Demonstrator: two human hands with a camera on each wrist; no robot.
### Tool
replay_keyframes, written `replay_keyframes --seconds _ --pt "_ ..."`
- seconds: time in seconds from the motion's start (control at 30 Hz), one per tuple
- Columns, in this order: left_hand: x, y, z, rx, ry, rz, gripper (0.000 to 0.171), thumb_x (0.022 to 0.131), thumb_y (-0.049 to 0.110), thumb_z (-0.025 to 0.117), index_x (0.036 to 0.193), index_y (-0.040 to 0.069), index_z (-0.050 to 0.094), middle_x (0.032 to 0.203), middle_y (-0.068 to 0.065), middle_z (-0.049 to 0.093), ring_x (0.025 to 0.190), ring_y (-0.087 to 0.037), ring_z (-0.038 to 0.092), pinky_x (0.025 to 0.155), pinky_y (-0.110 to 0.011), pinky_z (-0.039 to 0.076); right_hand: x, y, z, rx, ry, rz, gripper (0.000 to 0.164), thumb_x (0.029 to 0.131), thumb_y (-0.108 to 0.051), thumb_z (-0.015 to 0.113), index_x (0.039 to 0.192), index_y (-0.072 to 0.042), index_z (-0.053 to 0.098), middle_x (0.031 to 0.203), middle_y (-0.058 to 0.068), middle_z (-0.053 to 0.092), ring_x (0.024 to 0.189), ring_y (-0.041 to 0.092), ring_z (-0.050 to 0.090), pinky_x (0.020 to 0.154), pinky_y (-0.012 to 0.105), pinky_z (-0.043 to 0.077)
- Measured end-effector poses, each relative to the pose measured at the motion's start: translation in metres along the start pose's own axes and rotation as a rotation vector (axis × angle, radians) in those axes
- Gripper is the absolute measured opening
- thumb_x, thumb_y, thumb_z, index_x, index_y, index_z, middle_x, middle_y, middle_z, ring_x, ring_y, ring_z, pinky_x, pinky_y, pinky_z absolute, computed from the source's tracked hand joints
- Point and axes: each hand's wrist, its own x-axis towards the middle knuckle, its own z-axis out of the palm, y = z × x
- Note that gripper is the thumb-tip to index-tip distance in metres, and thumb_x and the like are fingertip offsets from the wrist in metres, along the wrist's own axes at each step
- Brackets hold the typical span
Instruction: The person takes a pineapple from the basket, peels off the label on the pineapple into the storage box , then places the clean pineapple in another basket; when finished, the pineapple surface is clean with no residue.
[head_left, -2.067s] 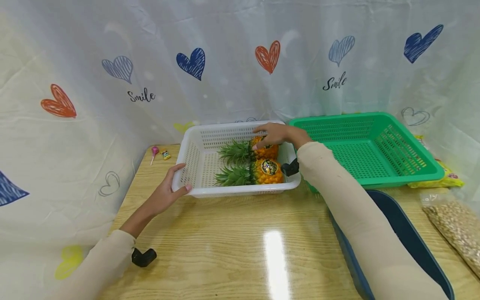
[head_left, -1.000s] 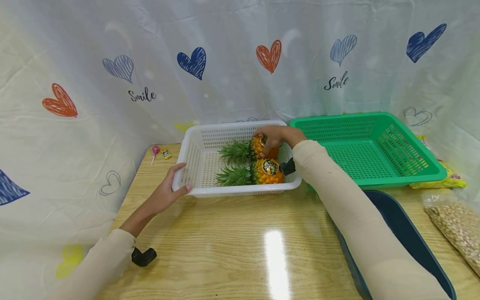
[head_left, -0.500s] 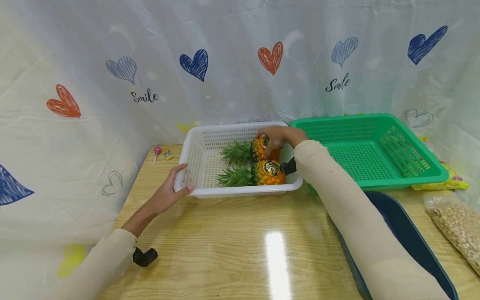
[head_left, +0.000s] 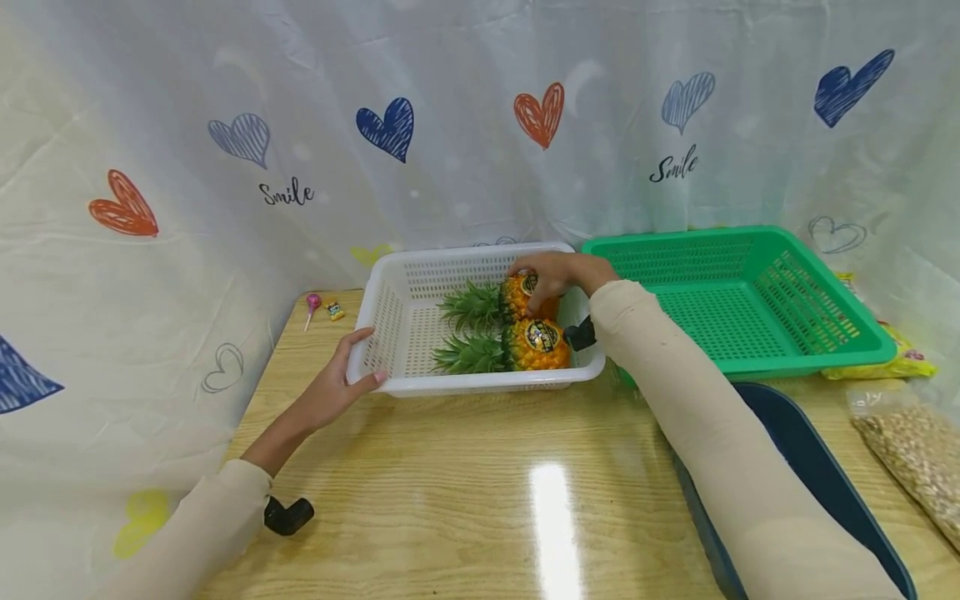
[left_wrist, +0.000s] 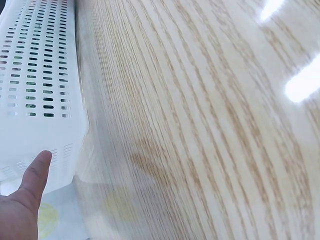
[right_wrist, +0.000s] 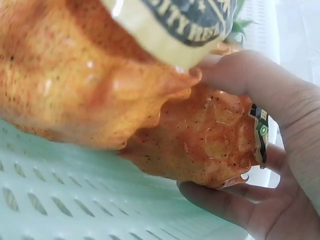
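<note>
**2 glossy orange, green-topped pineapples point(head_left: 536, 357) in 1 rectangular white plastic basket point(head_left: 450, 384)**

Basket nr back edge of pale wood-grain surface point(head_left: 442, 467), w/ 1 green plastic basket point(head_left: 735, 312) to R. R hand point(head_left: 555, 271), arm outstretched, fingers curled round far pineapple. L hand point(head_left: 337, 379) spread, gripping white basket's front-L corner.

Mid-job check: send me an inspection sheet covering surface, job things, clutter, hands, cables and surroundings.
Surface: wood-grain table, glare streak toward the front.
Job's things: near pineapple and far pineapple, side by side in white basket.
Clutter: lollipop and small candy left; green basket, dark tray, yellow packet, clear bag right, contents unclear.
Hands: left hand holds the white basket's left end; right hand grips the far pineapple.
Cables: nothing seen.
Surroundings: pale curtain printed with hearts and "Smile".
</note>
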Motion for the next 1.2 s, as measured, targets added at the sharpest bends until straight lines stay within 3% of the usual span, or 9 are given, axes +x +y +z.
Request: replay_keyframes --seconds 0.47,1.2 --pt "-0.0004 0.0025 -0.0005 0.0 -0.004 0.007 0.076 0.103 0.023 0.06 0.159 0.016 0.01 0.152 -0.026 0.034 0.134 -0.041 0.047 0.102 -0.051 0.045 0.0028 -0.0047 0.0017 -0.01 -0.041 0.008 0.086 0.089 -0.026 0.077 0.159 -0.014 0.028 0.165 0.013 0.023 0.151 0.037 0.023 0.116 0.056 0.033" --pt "-0.0018 0.0031 -0.0004 -0.029 -0.025 0.002 0.077 0.104 0.025 0.057 0.16 0.017 0.006 0.155 -0.028 0.03 0.138 -0.045 0.043 0.105 -0.058 0.041 0.0055 0.0012 0.0008 -0.039 -0.014 0.019 0.083 0.088 -0.027 0.078 0.157 -0.017 0.033 0.16 0.016 0.032 0.146 0.04 0.032 0.109 0.056 0.041"
